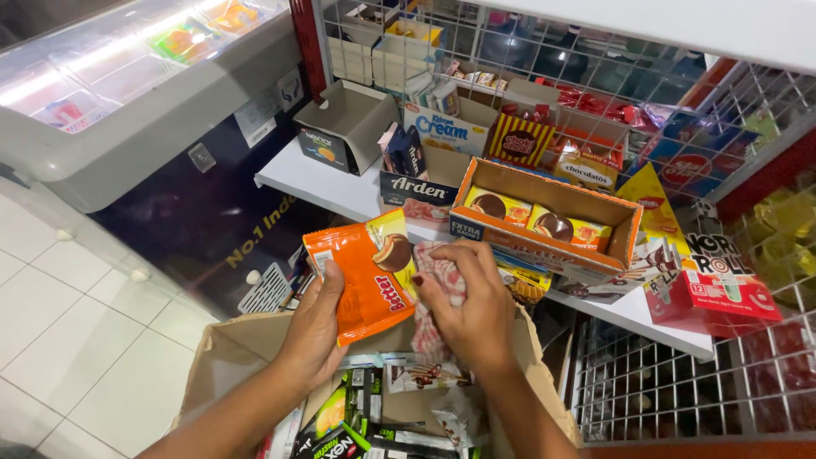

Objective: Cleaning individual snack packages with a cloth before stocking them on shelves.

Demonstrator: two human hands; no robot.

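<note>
An orange snack packet (371,276) is held upright in the left hand (316,327), whose grip is pressed onto the packet's lower left edge; the thumb is seen on the front, while the fingers are hidden behind the wrapper. A red-and-white patterned packet (442,280) is pinched by the right hand (472,310), the fingers being curled over its top; much of this packet is covered by the hand, so its shape can hardly be made out, and it may be a soft wrapped sweet bag. Both packets are held touching side by side, above an open brown cardboard box (229,353) that is cut off by the lower edge of the view. Inside the box, assorted small packets (374,416) are seen only in part, several being hidden under the forearms.

Just beyond the hands, an open orange display carton (544,221) with round chocolate biscuit packs is set on a white shelf (310,178), beside other snack cartons. A wire rack (663,382) is seen under the shelf at right. A chest freezer (127,102) is cropped at upper left.
</note>
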